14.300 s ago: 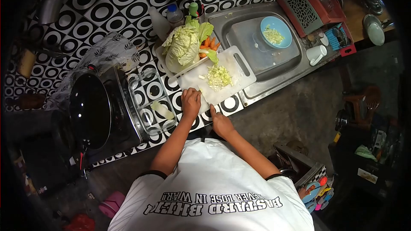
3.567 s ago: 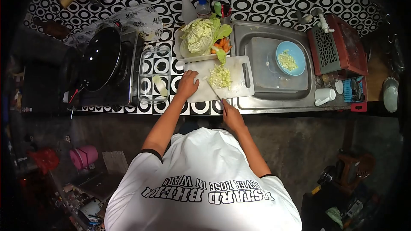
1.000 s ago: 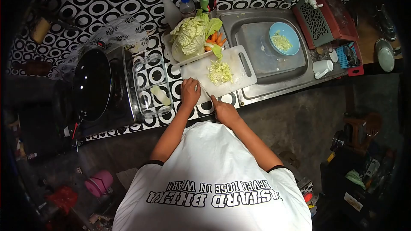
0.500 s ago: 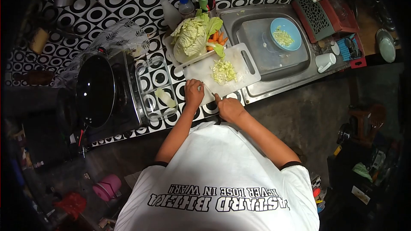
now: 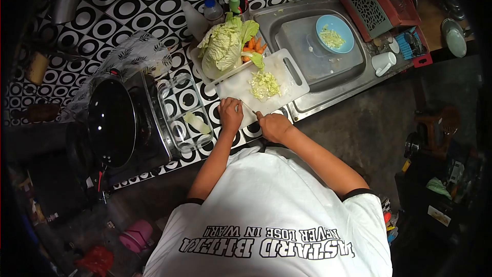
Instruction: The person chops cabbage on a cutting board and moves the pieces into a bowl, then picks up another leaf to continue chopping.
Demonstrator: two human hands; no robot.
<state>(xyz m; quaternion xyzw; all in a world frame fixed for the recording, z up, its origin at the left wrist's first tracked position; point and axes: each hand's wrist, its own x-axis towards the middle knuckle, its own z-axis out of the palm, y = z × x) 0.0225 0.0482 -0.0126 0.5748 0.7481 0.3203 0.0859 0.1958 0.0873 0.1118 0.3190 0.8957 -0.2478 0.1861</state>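
My right hand [image 5: 274, 126] is closed around the handle of a knife [image 5: 249, 107], whose thin blade points toward my other hand. At the near left corner of the white cutting board [image 5: 294, 88], my left hand [image 5: 231, 113] has its fingers bent together; what they hold is too small to make out. Chopped pale-green cabbage [image 5: 264, 85] lies in a pile on the board. Behind the board, a cabbage head [image 5: 223, 46] and orange carrots [image 5: 255, 47] sit in a white container [image 5: 208, 86].
At the right, a blue bowl [image 5: 348, 34] with chopped pieces rests over the sink [image 5: 300, 110], near a white mug [image 5: 383, 63]. A glass dish [image 5: 177, 142] holding a pale leaf piece [image 5: 197, 122] stands left, beside a black pan [image 5: 111, 123] on the stove.
The camera view has shifted and tilted slightly. Both hands stay at the near edge of the board, with almost the same pose.
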